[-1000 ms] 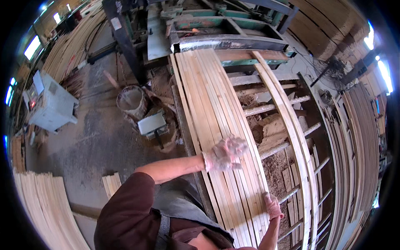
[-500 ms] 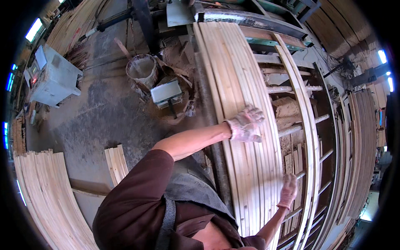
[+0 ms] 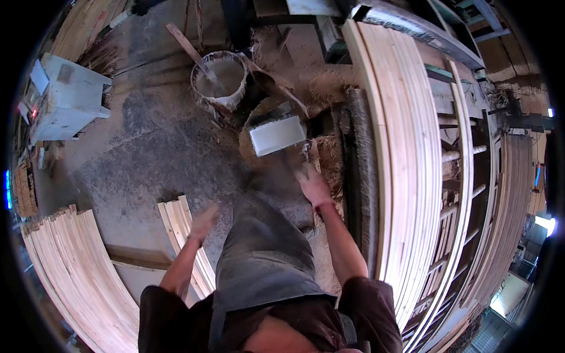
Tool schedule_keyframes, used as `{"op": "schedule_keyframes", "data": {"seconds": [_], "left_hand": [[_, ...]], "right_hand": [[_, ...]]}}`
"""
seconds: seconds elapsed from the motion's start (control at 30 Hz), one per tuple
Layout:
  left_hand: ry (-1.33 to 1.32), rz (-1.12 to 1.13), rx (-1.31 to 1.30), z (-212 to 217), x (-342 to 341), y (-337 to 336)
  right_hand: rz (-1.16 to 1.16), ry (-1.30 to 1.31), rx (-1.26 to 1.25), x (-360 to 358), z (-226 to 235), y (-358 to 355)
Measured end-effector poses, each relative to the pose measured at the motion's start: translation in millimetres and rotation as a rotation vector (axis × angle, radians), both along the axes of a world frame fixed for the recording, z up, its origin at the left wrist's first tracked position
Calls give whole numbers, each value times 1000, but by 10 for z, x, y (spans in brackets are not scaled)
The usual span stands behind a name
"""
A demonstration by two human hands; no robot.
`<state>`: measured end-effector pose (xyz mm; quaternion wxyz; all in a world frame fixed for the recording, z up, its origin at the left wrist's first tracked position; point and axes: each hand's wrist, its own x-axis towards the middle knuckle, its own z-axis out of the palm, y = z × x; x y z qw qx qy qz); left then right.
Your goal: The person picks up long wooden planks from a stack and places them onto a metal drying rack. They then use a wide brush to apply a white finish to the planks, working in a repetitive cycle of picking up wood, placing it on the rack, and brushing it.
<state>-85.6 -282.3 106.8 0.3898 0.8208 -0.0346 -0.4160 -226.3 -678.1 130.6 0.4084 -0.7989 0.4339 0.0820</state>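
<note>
The dusty concrete floor (image 3: 153,147) takes up the most room, its outer parts lost in the black fisheye border. On the right runs a roller rack (image 3: 480,149), much of it hidden under a row of long planed boards (image 3: 400,129) laid edge to edge; two narrower boards (image 3: 465,141) lie apart on its far side. Pale, letter-like marks low inside the rack are too small to make out. Beyond it lies a tall stack of browner boards (image 3: 509,200), and at the lower left a pale board stack (image 3: 79,259) cut off by the picture's edge. A machine frame (image 3: 406,26) is cropped at the top. A grey apron (image 3: 265,253) covers the person's front. At the upper left stands a whitish control cabinet (image 3: 73,94) with a small red light; its panel faces away too steeply to read. A few short boards (image 3: 175,217) lean near the left arm, partly behind it. A crusted bucket (image 3: 229,106) holds a wooden stick (image 3: 185,46), and just beside it sits a white rectangular tray (image 3: 278,136), left of the long boards. The gloved right hand (image 3: 313,185) is just below the tray's right end, fingers extended but smeared at the tips; whether it grips anything cannot be told. The left hand (image 3: 203,222), badly blurred, is beside the short boards, its opening and any hold unclear.
</note>
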Motion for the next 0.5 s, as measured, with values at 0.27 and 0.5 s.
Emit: {"op": "schedule_keyframes", "data": {"seconds": [0.27,0.5], "left_hand": [[489,664,401,90,-758,2658],[561,89,224,-274,-692,2101]], "right_hand": [[790,279,-586,829,-1638,141],[18,-42,62,840,-21,49]]}}
